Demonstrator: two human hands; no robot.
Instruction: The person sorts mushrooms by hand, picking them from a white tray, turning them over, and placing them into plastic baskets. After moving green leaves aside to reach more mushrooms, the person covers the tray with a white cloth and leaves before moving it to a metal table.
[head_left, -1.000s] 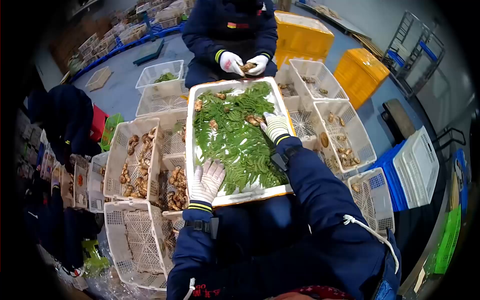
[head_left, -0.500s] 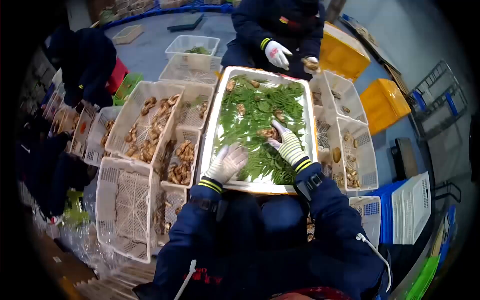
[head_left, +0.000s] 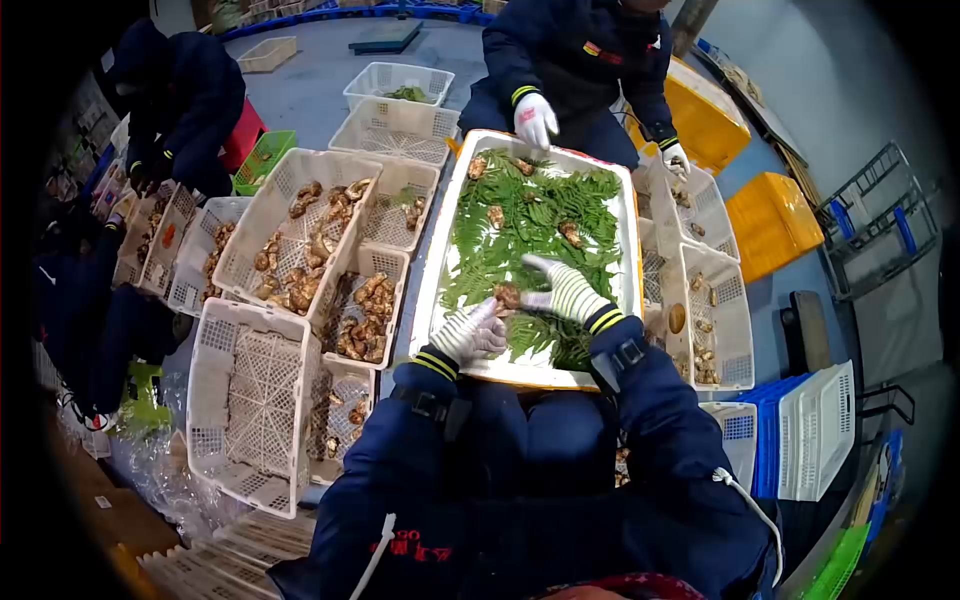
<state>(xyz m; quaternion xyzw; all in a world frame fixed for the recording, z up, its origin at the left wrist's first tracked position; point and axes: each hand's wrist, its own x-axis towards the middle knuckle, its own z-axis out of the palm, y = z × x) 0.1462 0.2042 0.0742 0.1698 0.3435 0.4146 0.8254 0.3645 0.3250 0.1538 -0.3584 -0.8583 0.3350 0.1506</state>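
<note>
— Brown mushroom (head_left: 507,296): where now?
— Gone from mid-tray (head_left: 432,270); it sits nearer, above the ferns (head_left: 520,215), between both gloves.
— Held?
— Right hand (head_left: 567,292) pinches it shut. Left hand (head_left: 468,335), flat before, has curled beside it; its grasp is unclear.

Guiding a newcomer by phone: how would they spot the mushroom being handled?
Find the long white tray lined with green ferns. At its near end the left hand and right hand, in striped gloves, meet at a brown mushroom. The tray's other mushrooms lie loose, untouched.
</note>
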